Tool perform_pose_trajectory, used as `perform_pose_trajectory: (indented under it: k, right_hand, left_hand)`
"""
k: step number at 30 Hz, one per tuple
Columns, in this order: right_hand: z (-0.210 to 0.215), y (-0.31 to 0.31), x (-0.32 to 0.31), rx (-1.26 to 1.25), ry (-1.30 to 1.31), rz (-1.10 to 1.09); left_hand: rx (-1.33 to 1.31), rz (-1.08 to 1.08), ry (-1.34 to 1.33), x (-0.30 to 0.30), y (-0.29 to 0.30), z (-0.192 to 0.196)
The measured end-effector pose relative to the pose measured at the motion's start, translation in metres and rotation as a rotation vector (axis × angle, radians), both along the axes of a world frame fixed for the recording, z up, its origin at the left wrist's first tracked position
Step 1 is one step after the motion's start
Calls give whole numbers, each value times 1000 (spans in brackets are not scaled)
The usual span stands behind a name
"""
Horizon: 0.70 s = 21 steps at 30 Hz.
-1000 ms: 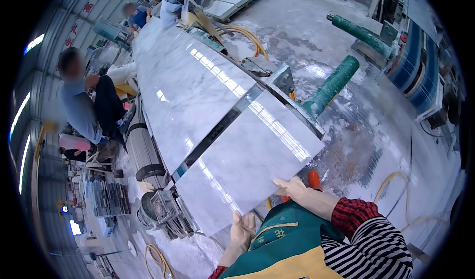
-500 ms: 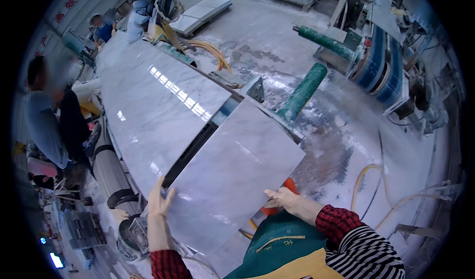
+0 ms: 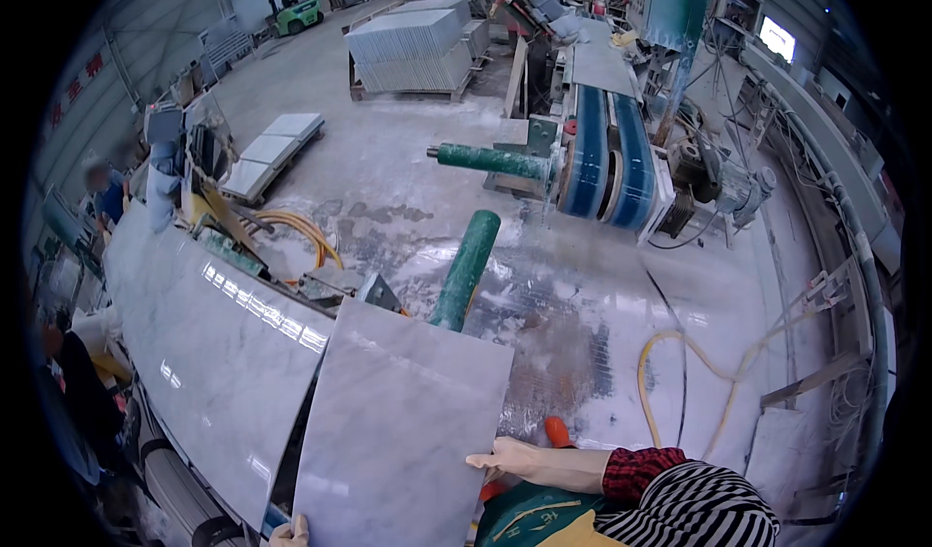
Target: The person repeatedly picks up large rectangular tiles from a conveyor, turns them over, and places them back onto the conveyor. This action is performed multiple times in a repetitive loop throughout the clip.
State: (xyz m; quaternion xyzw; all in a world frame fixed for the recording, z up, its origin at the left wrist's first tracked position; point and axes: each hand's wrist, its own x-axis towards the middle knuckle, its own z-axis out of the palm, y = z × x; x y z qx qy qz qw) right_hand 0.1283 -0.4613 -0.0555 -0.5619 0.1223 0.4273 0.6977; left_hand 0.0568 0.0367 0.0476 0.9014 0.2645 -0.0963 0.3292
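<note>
Head view, marble slab: placed at the lower centre of the frame.
Right hand: seen at lower centre; the slab's right edge is gripped between thumb and fingers.
Left hand: cut off by the lower border, placed at the slab's left edge; finger closure cannot be told.
Longer slab: laid just beside, lower left.

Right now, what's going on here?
A person has a pale veined slab in both hands: the right hand has its grip on the right edge; the left hand, partly out of frame, is at the lower left edge. A longer glossy slab lies to its left, a dark gap between them widening toward the person.
</note>
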Motion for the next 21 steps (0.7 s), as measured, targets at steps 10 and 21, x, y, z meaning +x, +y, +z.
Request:
perform_pose_trajectory:
  k: [10,21]
  right_hand:
    - [-18,-185,163,-153,-355,-658]
    - [11,-501,315,-359,-215,-1114]
  left_hand:
    - [20,-56,-103,209,-285,83]
    - [-82,-225,43,370,-610,-37]
